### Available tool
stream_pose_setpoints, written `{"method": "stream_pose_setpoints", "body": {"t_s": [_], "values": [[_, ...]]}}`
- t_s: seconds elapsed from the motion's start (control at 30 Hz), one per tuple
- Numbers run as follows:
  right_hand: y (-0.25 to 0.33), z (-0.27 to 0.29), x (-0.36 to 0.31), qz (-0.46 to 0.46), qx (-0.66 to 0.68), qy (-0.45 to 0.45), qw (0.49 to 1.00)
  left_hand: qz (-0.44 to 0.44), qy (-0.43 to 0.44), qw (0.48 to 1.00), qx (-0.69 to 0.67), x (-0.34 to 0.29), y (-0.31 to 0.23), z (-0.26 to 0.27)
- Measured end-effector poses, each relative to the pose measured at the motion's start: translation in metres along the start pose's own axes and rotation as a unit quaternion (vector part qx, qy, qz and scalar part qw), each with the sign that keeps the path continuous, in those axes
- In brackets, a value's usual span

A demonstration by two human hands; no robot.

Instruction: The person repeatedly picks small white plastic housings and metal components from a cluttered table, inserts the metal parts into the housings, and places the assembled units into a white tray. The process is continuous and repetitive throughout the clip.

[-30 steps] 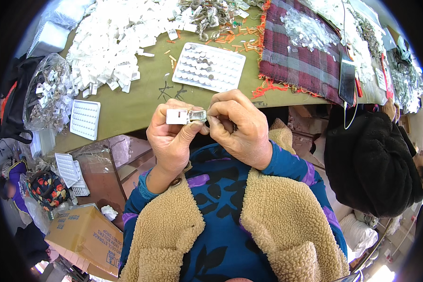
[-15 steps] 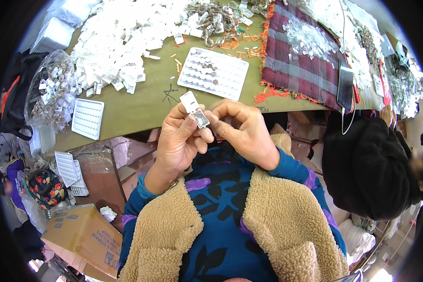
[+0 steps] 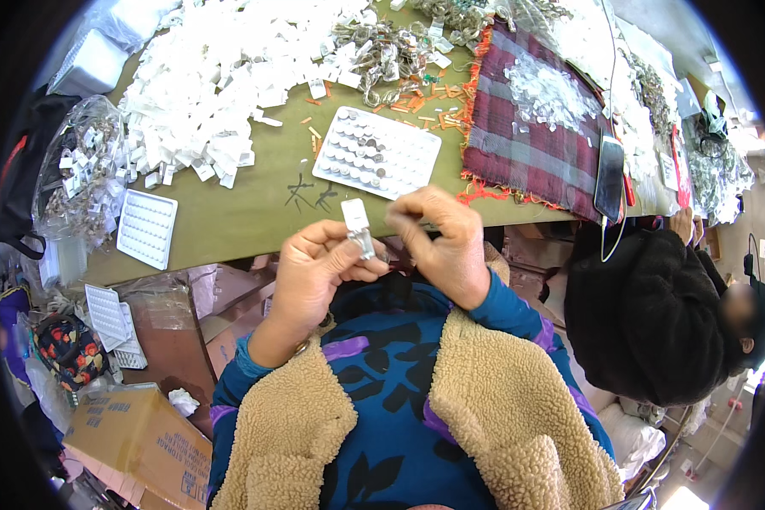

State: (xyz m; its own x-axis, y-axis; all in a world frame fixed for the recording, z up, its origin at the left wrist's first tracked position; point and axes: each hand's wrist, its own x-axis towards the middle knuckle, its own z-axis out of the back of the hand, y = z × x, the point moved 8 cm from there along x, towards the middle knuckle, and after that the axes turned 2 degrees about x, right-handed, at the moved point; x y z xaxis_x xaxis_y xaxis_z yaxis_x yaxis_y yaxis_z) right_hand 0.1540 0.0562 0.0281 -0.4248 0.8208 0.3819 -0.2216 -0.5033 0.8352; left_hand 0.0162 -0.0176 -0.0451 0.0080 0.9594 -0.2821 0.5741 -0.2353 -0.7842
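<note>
The left hand [image 3: 314,259] pinches a small metal clip with a white tag [image 3: 359,228] between thumb and fingers, held up above the near edge of the green table [image 3: 229,212]; the right hand [image 3: 440,242] is curled just beside it, fingertips pressed together as if gripping something fine, though I cannot tell what, if anything, it holds. The grip on the clip looks narrow, so the piece could slip and fall into the lap or down among the boxes below the table edge (a hard place to search). One white tray with rows of small metal pieces [image 3: 376,153] lies just beyond the hands, and one empty white tray [image 3: 147,228] sits to the left. The heap of white tags [image 3: 221,76] is too dense to count. One plaid cloth [image 3: 531,136] and one phone [image 3: 610,177] lie to the right.
</note>
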Motion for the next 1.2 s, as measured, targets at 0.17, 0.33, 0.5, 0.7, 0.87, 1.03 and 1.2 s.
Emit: {"method": "stream_pose_setpoints", "body": {"t_s": [0.17, 0.33, 0.5, 0.7, 0.87, 1.03, 1.2], "values": [[-0.018, -0.008, 0.021, 0.101, -0.170, 0.010, 0.980, -0.016, -0.002, 0.997, -0.081, 0.011, -0.006, 0.008], [-0.023, -0.018, 0.027, 0.134, -0.198, 0.042, 0.970, 0.002, -0.006, 0.996, -0.087, 0.015, -0.005, 0.009], [-0.035, -0.012, 0.036, 0.050, -0.103, 0.058, 0.992, 0.007, -0.009, 0.994, -0.107, 0.018, -0.006, 0.011], [-0.033, -0.015, 0.049, 0.094, -0.161, 0.061, 0.981, 0.005, -0.003, 0.993, -0.122, 0.021, -0.009, 0.010], [-0.033, -0.023, 0.047, 0.135, -0.185, 0.091, 0.969, -0.003, 0.005, 0.991, -0.131, 0.023, -0.010, 0.010], [-0.026, -0.011, 0.047, 0.051, -0.069, 0.056, 0.995, -0.011, -0.009, 0.988, -0.153, 0.023, -0.006, 0.011], [0.004, -0.005, 0.023, -0.013, 0.005, 0.077, 0.997, -0.021, -0.003, 0.986, -0.166, 0.019, -0.002, 0.004]]}}
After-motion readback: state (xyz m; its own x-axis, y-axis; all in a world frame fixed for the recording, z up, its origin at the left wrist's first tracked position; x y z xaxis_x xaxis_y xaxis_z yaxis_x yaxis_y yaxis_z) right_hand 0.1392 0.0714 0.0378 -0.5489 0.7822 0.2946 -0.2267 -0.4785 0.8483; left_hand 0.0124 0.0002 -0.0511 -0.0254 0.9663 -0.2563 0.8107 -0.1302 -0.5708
